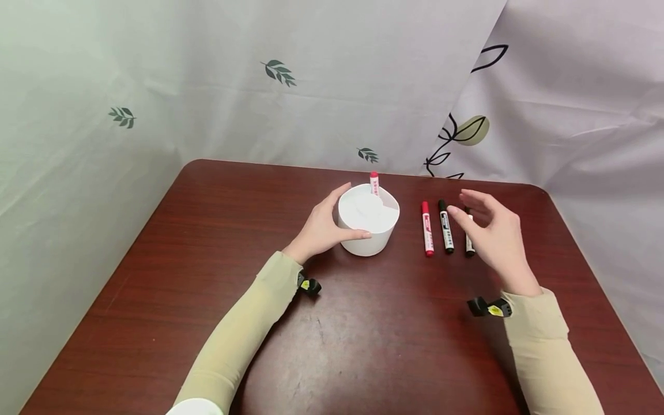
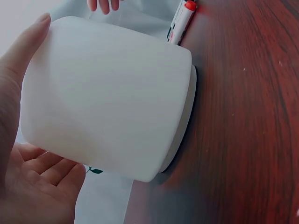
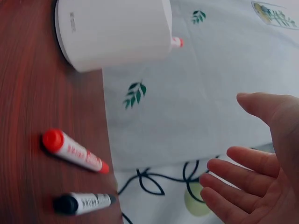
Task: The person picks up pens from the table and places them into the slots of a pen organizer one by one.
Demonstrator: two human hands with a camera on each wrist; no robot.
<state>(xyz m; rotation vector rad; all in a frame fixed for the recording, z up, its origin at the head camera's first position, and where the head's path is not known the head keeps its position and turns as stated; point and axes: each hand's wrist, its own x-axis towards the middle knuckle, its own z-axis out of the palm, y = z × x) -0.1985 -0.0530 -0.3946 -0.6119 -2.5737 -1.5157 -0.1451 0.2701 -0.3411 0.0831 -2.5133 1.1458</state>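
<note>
Gripping white container [image 1: 366, 243] with left hand [image 1: 323, 226]: thumb across near side at the rim, fingers round the left/far side. Container stands on brown table [image 1: 363, 340], right at the left hand, well apart from the right hand. Upright red marker [image 1: 374, 184] pokes out of it, beyond left thumb tip. Right hand [image 1: 495, 236] wide, thumb and fingers apart, nothing held, raised over table. Between the hands, nearer the right: lying red marker [image 1: 427, 229], then near black marker [image 1: 446, 231] just by right thumb tip. Far black marker [image 1: 470, 246] below right hand, partly hidden by it. Leaf-print cloth [image 1: 311, 115] hangs beyond both hands.
</note>
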